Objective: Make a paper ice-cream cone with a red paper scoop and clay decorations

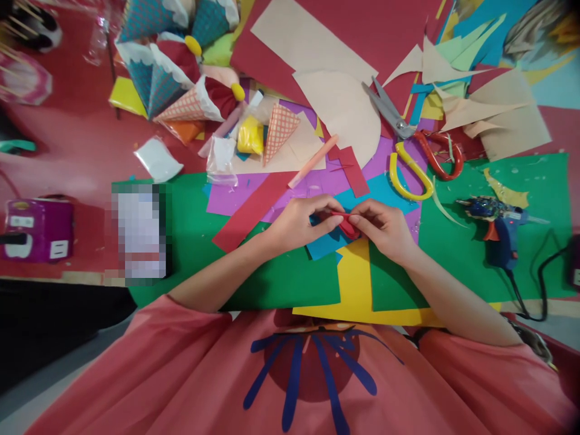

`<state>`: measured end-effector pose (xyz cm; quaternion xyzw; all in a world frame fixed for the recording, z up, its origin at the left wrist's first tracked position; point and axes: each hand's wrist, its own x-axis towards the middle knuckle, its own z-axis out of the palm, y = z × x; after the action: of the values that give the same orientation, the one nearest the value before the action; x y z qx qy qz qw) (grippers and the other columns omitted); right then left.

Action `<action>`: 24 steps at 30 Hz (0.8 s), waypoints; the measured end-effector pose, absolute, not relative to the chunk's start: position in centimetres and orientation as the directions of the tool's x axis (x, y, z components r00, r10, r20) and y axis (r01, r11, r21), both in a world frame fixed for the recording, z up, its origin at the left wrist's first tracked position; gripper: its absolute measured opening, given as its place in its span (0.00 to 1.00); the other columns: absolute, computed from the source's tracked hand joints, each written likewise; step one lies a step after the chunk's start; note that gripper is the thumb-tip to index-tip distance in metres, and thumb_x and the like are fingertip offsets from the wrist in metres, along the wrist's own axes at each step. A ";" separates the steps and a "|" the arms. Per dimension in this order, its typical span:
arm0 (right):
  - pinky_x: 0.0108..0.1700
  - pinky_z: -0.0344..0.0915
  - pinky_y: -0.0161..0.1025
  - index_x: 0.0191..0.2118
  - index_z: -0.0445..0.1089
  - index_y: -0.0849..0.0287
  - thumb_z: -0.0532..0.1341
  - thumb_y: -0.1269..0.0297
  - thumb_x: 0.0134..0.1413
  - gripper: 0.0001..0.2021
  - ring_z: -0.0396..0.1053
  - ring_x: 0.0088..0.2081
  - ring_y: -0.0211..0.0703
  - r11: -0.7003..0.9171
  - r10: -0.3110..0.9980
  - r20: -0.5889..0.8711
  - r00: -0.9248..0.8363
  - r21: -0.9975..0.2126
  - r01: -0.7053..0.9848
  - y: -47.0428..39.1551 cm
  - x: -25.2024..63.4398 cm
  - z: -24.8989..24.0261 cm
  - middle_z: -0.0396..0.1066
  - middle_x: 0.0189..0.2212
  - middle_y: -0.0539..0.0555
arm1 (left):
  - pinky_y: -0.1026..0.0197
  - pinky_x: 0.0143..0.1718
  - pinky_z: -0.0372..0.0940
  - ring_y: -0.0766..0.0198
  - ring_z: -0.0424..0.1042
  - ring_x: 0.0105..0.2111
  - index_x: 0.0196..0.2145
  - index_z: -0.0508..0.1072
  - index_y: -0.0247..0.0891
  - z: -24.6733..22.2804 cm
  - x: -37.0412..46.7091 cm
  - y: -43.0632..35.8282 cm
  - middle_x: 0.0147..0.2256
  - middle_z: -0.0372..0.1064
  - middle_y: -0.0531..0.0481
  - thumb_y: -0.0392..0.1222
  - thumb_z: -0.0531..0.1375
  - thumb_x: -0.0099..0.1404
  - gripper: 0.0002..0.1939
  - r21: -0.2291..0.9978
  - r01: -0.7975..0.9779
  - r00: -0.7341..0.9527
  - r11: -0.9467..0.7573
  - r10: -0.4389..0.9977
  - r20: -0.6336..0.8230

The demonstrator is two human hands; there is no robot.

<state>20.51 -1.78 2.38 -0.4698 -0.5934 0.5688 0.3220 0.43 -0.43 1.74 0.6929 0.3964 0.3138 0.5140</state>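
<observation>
Between both hands is a small folded piece of red paper or foam sheet (348, 228), pinched above the green sheet. My left hand (312, 222) is closed, thumb and fingertips gripping its left end. From the other side my right hand (383, 228) pinches the right end, its fingers curled. Below and around the hands lie blue scraps (319, 246) and a yellow strip (356, 275). A red strip (254, 211) slants off to the left, and a shorter red piece (354, 172) lies just beyond the fingers, near a peach-coloured stick (312, 162).
Scissors (401, 128) with red and yellow handles lie open at the upper right. A blue glue gun (501, 232) with a cord rests at the right. Decorated paper cones (158, 72) crowd the upper left. A purple box-like device (38, 229) stands far left.
</observation>
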 end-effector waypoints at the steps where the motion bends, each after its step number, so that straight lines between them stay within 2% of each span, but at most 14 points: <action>1: 0.22 0.59 0.32 0.28 0.67 0.57 0.64 0.52 0.57 0.15 0.59 0.20 0.31 -0.096 0.928 -0.153 -0.341 -0.979 0.178 -1.8 20.5 2.4 0.65 0.20 0.45 | 0.69 0.31 0.69 0.70 0.75 0.28 0.34 0.74 0.36 1.8 0.4 -0.4 0.29 0.76 0.51 0.46 0.60 0.66 0.10 0.962 0.230 0.480 -0.146 0.877 0.019; 4: 0.22 0.59 0.32 0.29 0.67 0.57 0.64 0.50 0.57 0.16 0.59 0.19 0.30 -0.105 0.931 -0.157 -0.330 -0.980 0.170 -1.8 20.3 2.3 0.65 0.21 0.45 | 0.70 0.26 0.66 0.71 0.72 0.23 0.30 0.72 0.36 1.9 0.4 -0.4 0.24 0.73 0.53 0.46 0.59 0.67 0.12 0.969 0.222 0.462 -0.108 0.887 -0.007; 6: 0.24 0.61 0.31 0.31 0.69 0.58 0.64 0.50 0.57 0.15 0.63 0.22 0.31 -0.085 0.927 -0.149 -0.345 -0.978 0.192 -1.9 20.2 2.2 0.68 0.23 0.47 | 0.70 0.25 0.66 0.72 0.72 0.22 0.29 0.71 0.36 2.0 0.3 -0.4 0.23 0.73 0.53 0.46 0.59 0.67 0.12 0.973 0.209 0.467 -0.102 0.884 -0.008; 10: 0.30 0.67 0.32 0.41 0.71 0.57 0.64 0.49 0.57 0.16 0.70 0.31 0.35 -0.044 0.933 -0.104 -0.344 -0.983 0.178 -1.9 20.3 2.0 0.73 0.33 0.52 | 0.71 0.24 0.66 0.72 0.72 0.21 0.28 0.70 0.36 2.1 0.2 -0.4 0.22 0.73 0.53 0.47 0.61 0.66 0.13 0.978 0.201 0.435 -0.047 0.899 -0.047; 13: 0.27 0.67 0.30 0.45 0.70 0.56 0.61 0.46 0.59 0.19 0.68 0.28 0.32 -0.049 0.937 -0.084 -0.338 -0.993 0.111 -1.7 20.4 1.8 0.72 0.33 0.50 | 0.71 0.23 0.67 0.71 0.73 0.21 0.29 0.71 0.35 2.0 0.2 -0.2 0.22 0.73 0.53 0.52 0.63 0.64 0.16 0.985 0.170 0.376 0.037 0.921 -0.100; 18: 0.27 0.68 0.30 0.43 0.69 0.54 0.64 0.47 0.56 0.18 0.69 0.28 0.33 -0.055 0.939 -0.075 -0.335 -0.996 0.069 -1.4 20.4 1.4 0.72 0.31 0.48 | 0.69 0.27 0.71 0.70 0.75 0.23 0.30 0.73 0.35 1.7 0.2 0.1 0.25 0.75 0.52 0.59 0.64 0.60 0.21 0.992 0.117 0.326 0.039 0.943 -0.075; 24: 0.30 0.68 0.31 0.34 0.70 0.58 0.66 0.55 0.56 0.11 0.72 0.28 0.33 0.008 0.929 -0.047 -0.368 -0.989 0.147 -1.7 19.9 1.5 0.74 0.29 0.49 | 0.69 0.26 0.69 0.70 0.74 0.24 0.28 0.73 0.36 1.5 0.5 -0.1 0.25 0.74 0.52 0.59 0.64 0.61 0.21 0.992 0.092 0.356 -0.082 0.934 0.044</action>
<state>19.85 -1.69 1.47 -0.4370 -0.6154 0.5524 0.3538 0.48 -0.11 1.54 0.6232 0.4115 0.3908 0.5381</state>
